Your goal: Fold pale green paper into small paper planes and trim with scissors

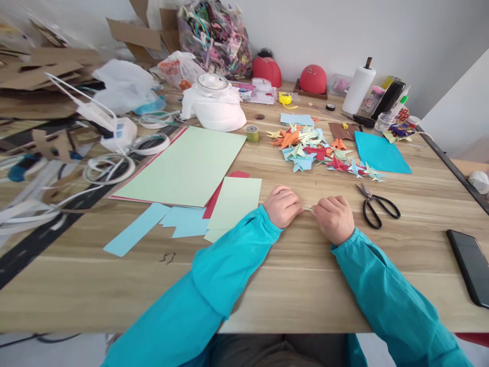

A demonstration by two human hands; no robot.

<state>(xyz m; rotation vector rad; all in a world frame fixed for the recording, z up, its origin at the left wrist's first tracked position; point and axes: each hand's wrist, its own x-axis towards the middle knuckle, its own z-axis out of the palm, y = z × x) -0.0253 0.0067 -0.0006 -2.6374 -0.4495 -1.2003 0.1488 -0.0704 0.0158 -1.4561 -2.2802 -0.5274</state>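
My left hand (282,206) and my right hand (333,219) are closed near each other just above the table. Between their fingertips runs a small pale strip of paper (307,209); most of it is hidden by the fingers. Left of my left hand lie cut pieces of light green paper (239,196) and light blue paper (136,229). A pair of black-handled scissors (376,205) rests to the right of my right hand. Beyond both hands is a pile of small folded paper shapes (301,145), orange, red, blue and pale green, looking like cranes.
Large green sheets (187,165) lie at left, near white cables (110,168) and a power strip (118,133). A teal sheet (382,152) is at the back right. A phone (469,265) sits by the right edge. Bags and a white-wrapped jar (216,104) stand behind.
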